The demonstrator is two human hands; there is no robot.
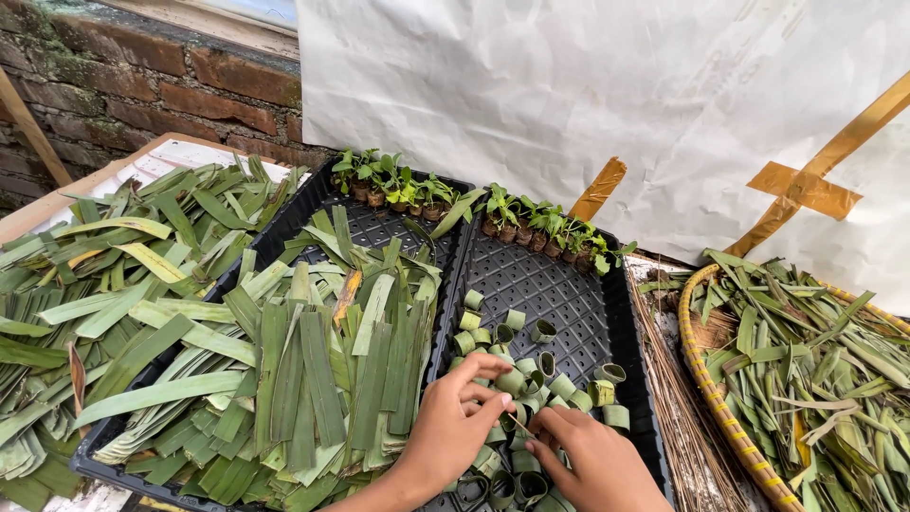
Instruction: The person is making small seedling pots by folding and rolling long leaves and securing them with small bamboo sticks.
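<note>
Small rolled rings of green leaf strip [513, 381] lie heaped at the near end of the right-hand black perforated plastic tray [569, 284], and both hands are in among them. The left hand [455, 422] comes in from the near edge, fingers curled down onto the pile, thumb and forefinger pinching one ring at its top; its grip is closed on that ring. The right hand [592, 460] sits just beside it, to the right and a touch nearer the near edge, fingertips bent toward the same spot. A thin pale sliver seems to run between the two hands, but I cannot tell whether the right grip is closed on it or merely resting there. The pinched ring lies directly ahead of the left fingertips, with the heap spreading away toward the tray's far end, so the left hand is the nearer one.

Along that tray's far edge stands a row of small green seedlings in dark plugs [545, 228]. The left-hand black tray [379, 228] carries flat-cut green leaf strips [313, 379], lengthwise near to far. More loose leaves [104, 275] pile on the surface to the left. Right of the trays, a round woven basket with a yellow rim [706, 379] holds leaf offcuts. White sheeting [569, 95] hangs behind.
</note>
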